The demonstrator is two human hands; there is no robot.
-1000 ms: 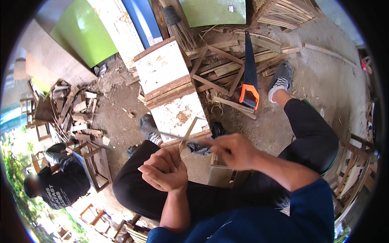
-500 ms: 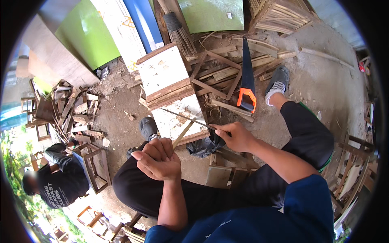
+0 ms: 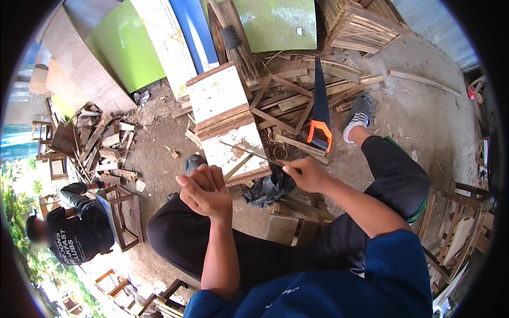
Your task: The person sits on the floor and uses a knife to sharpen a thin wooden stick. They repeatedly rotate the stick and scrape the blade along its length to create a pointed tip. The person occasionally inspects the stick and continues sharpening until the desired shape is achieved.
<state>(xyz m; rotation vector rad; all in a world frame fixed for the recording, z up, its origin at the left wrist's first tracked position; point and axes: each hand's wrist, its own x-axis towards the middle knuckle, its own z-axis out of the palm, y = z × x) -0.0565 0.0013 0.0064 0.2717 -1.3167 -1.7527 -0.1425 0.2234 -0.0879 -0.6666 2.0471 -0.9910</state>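
R hand [image 3: 307, 176] is clamped on the near end of a long thin metal tool [image 3: 265, 158], knife or file, can't tell. L hand [image 3: 208, 193] is curled tight round a pale wood strip [image 3: 238, 167], low end hidden behind my knuckles; strip slants up & right, its tip right by the tool, contact unclear. To do this well, I'd say: lock L wrist, use light, even strokes, angled away from my fingers. Beneath & beyond: chipped, flaking white board [image 3: 217, 98] w/ rough brown wood bars across it; crinkly black plastic bag [image 3: 265, 191] by its near end. Farther: handsaw [image 3: 321, 106], flat dark tapered blade, orange grip, amid splintery slats [image 3: 297, 103]; then stiff-bristled broom [image 3: 238, 53], & smooth green panel [image 3: 286, 26] at back.
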